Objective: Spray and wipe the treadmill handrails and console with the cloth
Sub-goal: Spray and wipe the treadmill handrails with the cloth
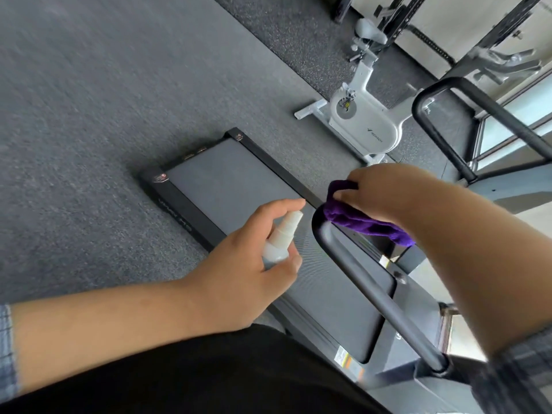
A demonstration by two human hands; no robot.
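Now the right hand (385, 189) is pressing the gripped purple cloth (367, 222) onto the handrail (367, 282), which is running toward the body; the left hand (254, 252) is clasping the spray bottle (280, 240) just beside it.

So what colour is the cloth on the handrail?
Purple; the cloth shows clearly in the head view.

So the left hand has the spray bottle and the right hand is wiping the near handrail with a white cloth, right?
Not quite: the head view shows the cloth is purple, not white. The left hand does hold the spray bottle, and the right hand presses the cloth on the near handrail.
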